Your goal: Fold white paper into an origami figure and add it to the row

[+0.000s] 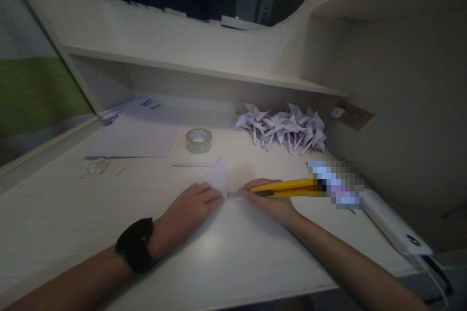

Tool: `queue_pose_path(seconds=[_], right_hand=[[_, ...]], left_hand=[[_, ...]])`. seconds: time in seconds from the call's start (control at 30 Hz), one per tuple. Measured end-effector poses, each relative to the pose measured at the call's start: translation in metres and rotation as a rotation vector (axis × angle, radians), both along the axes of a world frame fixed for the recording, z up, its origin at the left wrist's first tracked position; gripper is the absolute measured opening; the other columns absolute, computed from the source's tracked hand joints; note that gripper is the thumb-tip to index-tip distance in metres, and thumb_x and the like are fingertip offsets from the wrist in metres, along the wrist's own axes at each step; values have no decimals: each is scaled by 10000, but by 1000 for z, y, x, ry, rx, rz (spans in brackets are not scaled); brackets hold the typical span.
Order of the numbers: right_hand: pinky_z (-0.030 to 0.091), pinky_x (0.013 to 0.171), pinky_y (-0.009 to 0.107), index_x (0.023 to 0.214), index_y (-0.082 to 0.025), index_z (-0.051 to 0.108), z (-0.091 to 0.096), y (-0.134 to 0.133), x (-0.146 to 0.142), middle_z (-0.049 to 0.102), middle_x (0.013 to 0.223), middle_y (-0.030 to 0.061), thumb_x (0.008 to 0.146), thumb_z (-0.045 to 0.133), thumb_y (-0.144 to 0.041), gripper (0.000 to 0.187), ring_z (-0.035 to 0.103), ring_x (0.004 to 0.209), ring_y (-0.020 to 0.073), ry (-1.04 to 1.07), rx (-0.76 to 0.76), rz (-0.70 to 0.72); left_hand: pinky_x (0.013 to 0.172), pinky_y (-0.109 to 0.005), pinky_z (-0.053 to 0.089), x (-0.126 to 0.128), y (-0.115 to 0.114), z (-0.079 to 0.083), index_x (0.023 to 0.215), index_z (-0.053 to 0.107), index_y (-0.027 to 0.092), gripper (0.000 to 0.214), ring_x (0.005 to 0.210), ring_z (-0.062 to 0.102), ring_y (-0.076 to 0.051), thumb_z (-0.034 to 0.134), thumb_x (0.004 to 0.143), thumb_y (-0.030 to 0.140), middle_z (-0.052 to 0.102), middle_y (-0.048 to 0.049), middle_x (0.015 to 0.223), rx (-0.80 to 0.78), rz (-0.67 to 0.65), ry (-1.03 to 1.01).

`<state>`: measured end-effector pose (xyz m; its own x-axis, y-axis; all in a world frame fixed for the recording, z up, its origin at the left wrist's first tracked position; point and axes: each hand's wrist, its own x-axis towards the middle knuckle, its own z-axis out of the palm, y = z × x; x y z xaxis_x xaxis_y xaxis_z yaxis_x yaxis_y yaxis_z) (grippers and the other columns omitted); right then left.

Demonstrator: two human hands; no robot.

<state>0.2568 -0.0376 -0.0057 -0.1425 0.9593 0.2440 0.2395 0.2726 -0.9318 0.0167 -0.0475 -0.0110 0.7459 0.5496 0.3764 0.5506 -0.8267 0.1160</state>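
My right hand (272, 202) grips a yellow utility knife (288, 188), its blade end pointing left toward a small folded piece of white paper (219, 176). My left hand (191, 206), fingers curled down, presses on that paper at its near edge. A black watch (136, 245) sits on my left wrist. Both hands rest on the pale wooden desk (73, 214) near its front edge.
A roll of clear tape (199, 140) stands behind the paper. Several folded white paper pinwheels (288, 129) are piled at the back right. Flat sheets (136, 133) lie at the back left. A white device with a cable (396, 226) lies at the right edge, below a wall socket (352, 115).
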Motion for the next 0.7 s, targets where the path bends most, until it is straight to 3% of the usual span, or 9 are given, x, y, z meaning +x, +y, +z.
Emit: queue_pose_path(seconds=[0.37,0.7], right_hand=[[571,798,394,771,-213,740,5,-4,2,740,831,48,770,704,-322,114,693,773,217,-89,65,71],[585,735,332,819,-211,753,6,-3,4,750,843,46,794,693,-306,116,703,767,201,-121,131,138]], left_hand=[[828,-377,475,1,-2,6,1136,590,156,233,940,565,-204,457,948,126,659,-84,1057,-10,11,38],[807,-404,471,0,-1,4,1129,596,117,237,914,568,-231,466,932,101,673,-110,1035,48,16,115]])
